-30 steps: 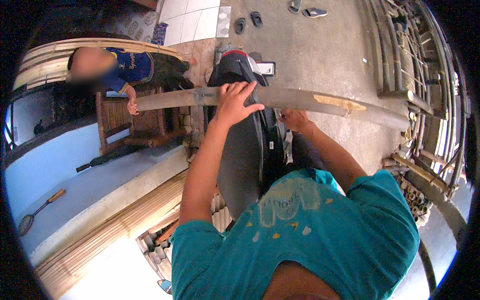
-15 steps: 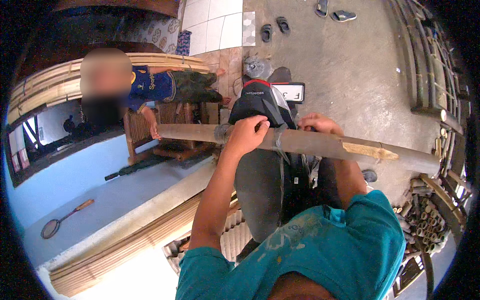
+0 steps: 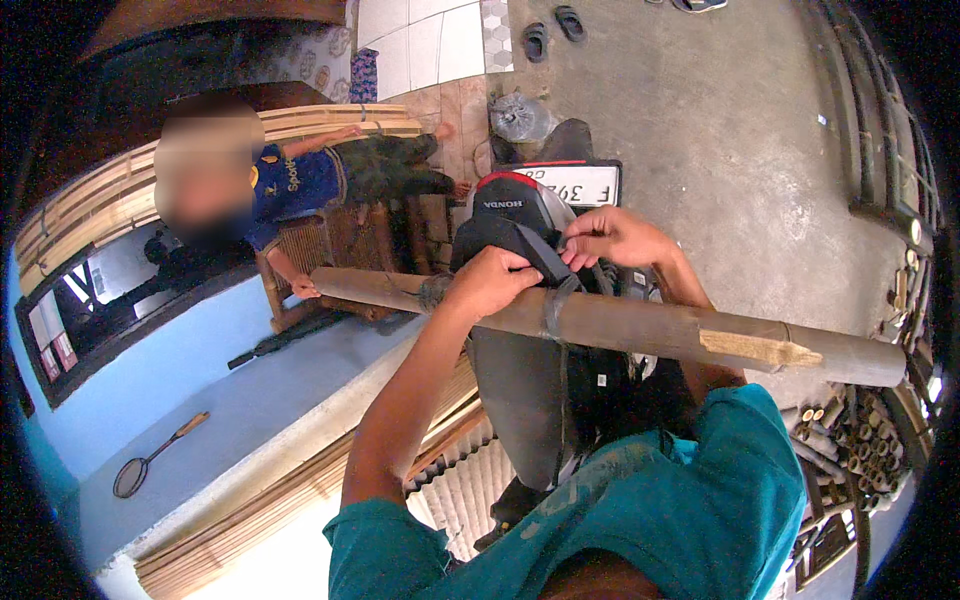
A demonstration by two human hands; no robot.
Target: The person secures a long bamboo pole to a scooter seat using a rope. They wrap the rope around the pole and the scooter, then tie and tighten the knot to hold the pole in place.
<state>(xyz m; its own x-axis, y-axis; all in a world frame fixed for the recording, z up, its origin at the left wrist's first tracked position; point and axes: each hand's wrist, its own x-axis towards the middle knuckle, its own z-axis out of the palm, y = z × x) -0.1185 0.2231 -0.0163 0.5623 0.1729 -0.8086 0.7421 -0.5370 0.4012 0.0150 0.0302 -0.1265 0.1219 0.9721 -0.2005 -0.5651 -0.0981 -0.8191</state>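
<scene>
A thick grey-brown bamboo pole (image 3: pixel 640 325) lies crosswise over a motorcycle seat (image 3: pixel 515 400). A pale cut patch shows toward its right end. A dark strap (image 3: pixel 555 312) wraps round the pole near its middle, and a dark binding (image 3: pixel 432 290) sits farther left. My left hand (image 3: pixel 490 285) rests against the pole between the two, fingers curled, thumb and forefinger pressed together. My right hand (image 3: pixel 615 240) is just beyond the pole, above the motorcycle's tail (image 3: pixel 510 205), with its fingertips pinched near the strap. Whatever either hand holds is too small or hidden to make out.
Another person (image 3: pixel 300 185) stands at the left, one hand by the pole's left end. Bamboo slats (image 3: pixel 330 500) run along a ledge, where a racket (image 3: pixel 150 460) lies. Cut bamboo pieces (image 3: pixel 865 450) are stacked at right; sandals (image 3: pixel 550 35) lie on the far floor.
My right hand has risen off the pole and moved left toward my left hand, beyond the strap. The view has shifted, so the pole appears lower.
</scene>
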